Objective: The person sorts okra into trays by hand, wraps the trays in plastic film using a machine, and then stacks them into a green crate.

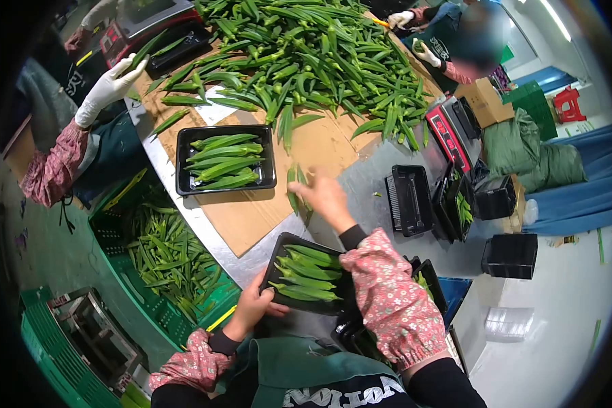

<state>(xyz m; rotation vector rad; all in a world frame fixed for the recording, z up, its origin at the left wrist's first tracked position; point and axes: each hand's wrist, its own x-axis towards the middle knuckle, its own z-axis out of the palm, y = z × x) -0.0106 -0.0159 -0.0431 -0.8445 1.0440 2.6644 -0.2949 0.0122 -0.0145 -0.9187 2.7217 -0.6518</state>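
Observation:
My left hand [253, 307] grips the left edge of a black plastic tray [274, 266] close to my body. Several green okra pods [309, 272] lie side by side in that tray. Beyond it, my right hand [325, 198] is closed on okra pods [293, 189] above the cardboard, slightly blurred. Another black tray [226, 191], with a row of okra in it, rests on the cardboard to the left of my right hand. A big heap of loose okra [306, 58] covers the far part of the table.
A co-worker's gloved hand [112, 87] holds an okra pod at left; another person works at the far right. Red scales [449, 136] and stacked black trays [409, 200] stand on the right. A green crate [214, 299] of okra sits below the table's left edge.

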